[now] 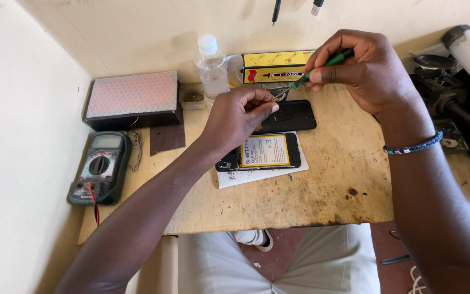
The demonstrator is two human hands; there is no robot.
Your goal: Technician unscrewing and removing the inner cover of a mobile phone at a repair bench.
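My right hand grips a green-handled screwdriver whose tip points down-left toward my left hand. My left hand hovers over an opened phone with a yellow battery, fingertips pinched together on something small near the screwdriver's tip; what it is cannot be made out. A black back cover lies just behind the phone, partly hidden by my left hand. The phone rests on a sheet of white paper on a worn wooden table.
A dark green multimeter with a red lead lies at the left edge. Behind it sits a black box topped with bubble wrap, then a clear plastic bottle and yellow boxes by the wall. Dark tools crowd the right side.
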